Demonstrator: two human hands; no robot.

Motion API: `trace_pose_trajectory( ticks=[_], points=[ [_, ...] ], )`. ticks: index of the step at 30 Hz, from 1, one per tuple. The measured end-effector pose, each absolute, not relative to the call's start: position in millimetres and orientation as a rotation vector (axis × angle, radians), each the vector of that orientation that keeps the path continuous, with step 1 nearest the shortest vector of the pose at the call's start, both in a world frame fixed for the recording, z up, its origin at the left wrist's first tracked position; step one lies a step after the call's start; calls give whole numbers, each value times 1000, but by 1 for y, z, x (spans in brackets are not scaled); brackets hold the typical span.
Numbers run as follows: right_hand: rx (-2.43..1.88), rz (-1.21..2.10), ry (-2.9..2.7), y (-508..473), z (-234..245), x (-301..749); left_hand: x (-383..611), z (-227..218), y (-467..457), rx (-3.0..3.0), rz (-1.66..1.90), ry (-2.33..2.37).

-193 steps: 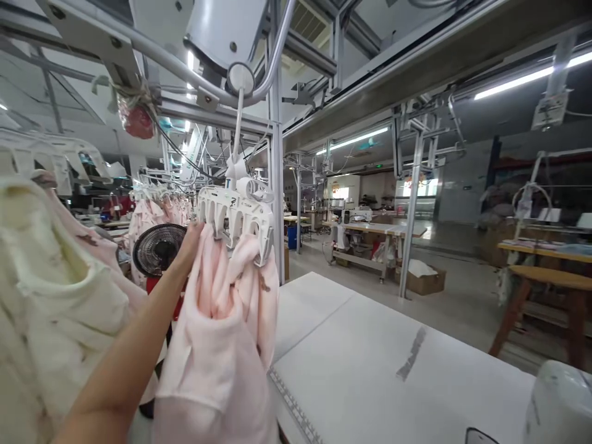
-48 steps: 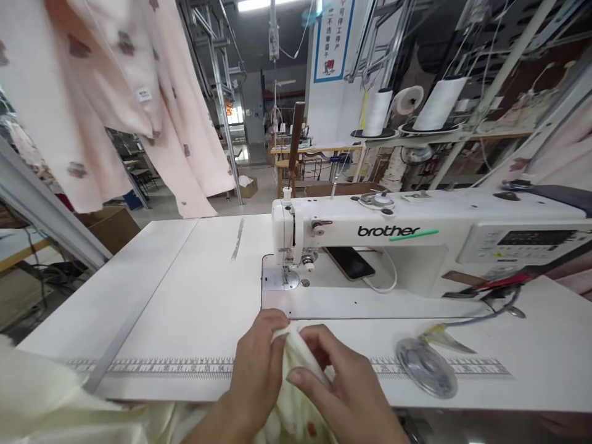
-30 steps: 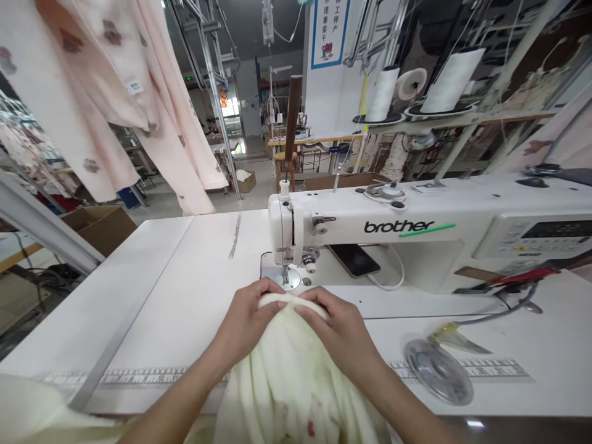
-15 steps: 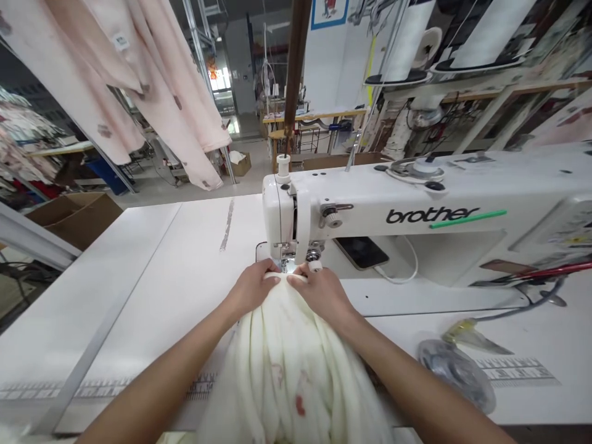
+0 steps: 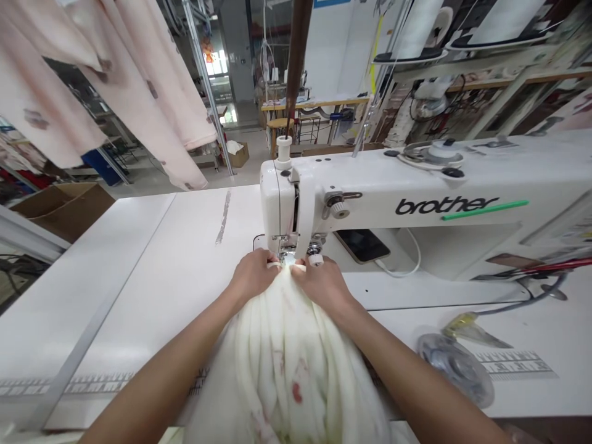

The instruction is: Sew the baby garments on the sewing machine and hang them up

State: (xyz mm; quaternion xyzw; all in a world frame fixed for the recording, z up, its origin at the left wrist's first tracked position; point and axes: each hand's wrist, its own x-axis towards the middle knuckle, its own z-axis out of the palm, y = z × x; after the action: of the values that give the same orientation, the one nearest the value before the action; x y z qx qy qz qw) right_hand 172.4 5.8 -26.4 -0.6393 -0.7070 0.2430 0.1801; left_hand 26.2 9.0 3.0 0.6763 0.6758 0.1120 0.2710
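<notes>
A pale cream fabric with reddish printed marks hangs in folds from the sewing machine toward me. Its gathered top edge lies at the lit needle area. On the left of the needle, my left hand pinches that edge between thumb and fingers. My right hand grips the edge from the other side, just below a white knob. Both sets of fingertips are close to the presser foot and partly hidden by cloth and machine.
A phone with a white cable lies under the machine arm. To the right are a clear round plastic container and a yellow-handled tool. Pink garments hang at upper left, above a cardboard box. Thread cones stand behind.
The camera view has shifted slightly, so the machine sits a little higher. Both hands stay at the needle with the fabric, their thumbs now tucked more into the cloth.
</notes>
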Motion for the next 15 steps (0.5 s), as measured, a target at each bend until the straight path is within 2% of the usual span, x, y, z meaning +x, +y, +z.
trace_pose_trajectory(
  ticks=[15],
  points=[
    [-1890, 481, -2012, 7, -35, 168, 28, 0, 13, 1830, 274, 1899]
  ],
)
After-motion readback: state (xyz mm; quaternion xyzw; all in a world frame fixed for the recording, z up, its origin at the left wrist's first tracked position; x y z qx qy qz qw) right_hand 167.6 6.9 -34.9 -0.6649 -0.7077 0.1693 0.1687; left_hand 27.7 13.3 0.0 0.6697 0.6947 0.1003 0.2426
